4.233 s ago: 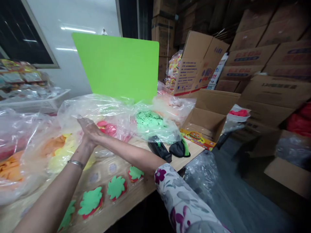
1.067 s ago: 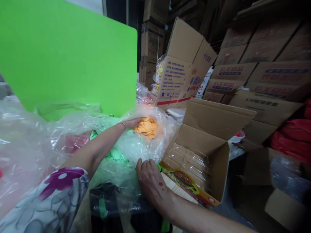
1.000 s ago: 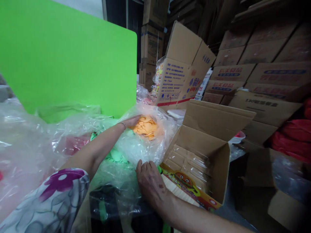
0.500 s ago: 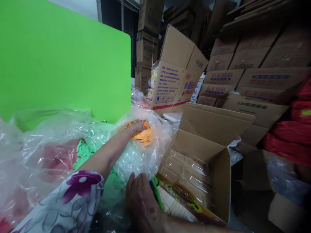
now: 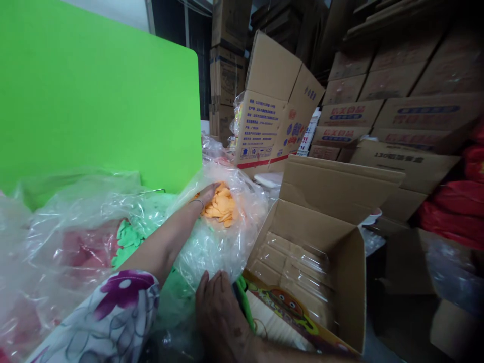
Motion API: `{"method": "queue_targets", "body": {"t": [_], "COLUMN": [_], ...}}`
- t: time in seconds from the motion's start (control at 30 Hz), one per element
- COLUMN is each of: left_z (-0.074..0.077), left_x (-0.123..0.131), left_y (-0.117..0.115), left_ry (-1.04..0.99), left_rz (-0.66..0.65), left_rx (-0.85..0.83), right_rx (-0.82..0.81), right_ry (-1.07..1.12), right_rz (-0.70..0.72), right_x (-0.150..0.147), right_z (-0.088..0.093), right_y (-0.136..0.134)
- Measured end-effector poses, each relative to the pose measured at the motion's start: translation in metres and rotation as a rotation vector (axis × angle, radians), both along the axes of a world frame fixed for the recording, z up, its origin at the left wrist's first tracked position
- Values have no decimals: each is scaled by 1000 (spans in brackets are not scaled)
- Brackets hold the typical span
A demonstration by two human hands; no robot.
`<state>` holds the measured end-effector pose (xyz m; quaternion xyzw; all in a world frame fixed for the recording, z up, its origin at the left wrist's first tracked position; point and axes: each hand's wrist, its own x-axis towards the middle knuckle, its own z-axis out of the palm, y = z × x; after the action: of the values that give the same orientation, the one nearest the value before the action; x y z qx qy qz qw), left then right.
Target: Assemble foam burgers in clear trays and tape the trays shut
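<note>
My left hand (image 5: 207,193) reaches into a clear plastic bag (image 5: 242,232) of flat orange pieces (image 5: 222,204). Its fingertips are sunk among the pieces and hidden, so I cannot see what they grip. Lower down, my right hand (image 5: 221,310) lies back up at the near side of that bag, fingers stretched forward. A dark and green object (image 5: 245,302) shows right beside it; whether the two touch is unclear. To the left, another clear bag (image 5: 86,201) contains green pieces (image 5: 128,239) and pinkish-red ones (image 5: 88,244).
An open carton (image 5: 321,222) at the right holds clear plastic packs (image 5: 298,267). Behind it stands a larger printed carton (image 5: 264,116) with raised flaps. A green board (image 5: 102,101) rises on the left. Stacked cartons (image 5: 348,121) and red bundles (image 5: 449,206) line the right side.
My left hand has shifted slightly left and deeper, its fingers now out of sight among the orange pieces, more of which are exposed. My right hand stays nearly where it was.
</note>
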<state>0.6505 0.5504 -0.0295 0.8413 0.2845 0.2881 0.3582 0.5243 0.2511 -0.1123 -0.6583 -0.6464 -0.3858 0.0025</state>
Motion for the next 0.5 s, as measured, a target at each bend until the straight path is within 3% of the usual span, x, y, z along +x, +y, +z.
{"method": "queue_targets", "body": {"t": [0.2,0.5], "left_z": [-9,-16], "left_x": [-18,-13], "left_y": [1,9], "left_ry": [-104,-64], "left_rz": [-74,-221], "left_rx": [-4,45], "right_rx": [30,78], "right_ry": [-23,-30], "right_rz": [-3,-18], "right_x": [-2,-4], "right_z": [10,8], "right_y": [-5,-6]}}
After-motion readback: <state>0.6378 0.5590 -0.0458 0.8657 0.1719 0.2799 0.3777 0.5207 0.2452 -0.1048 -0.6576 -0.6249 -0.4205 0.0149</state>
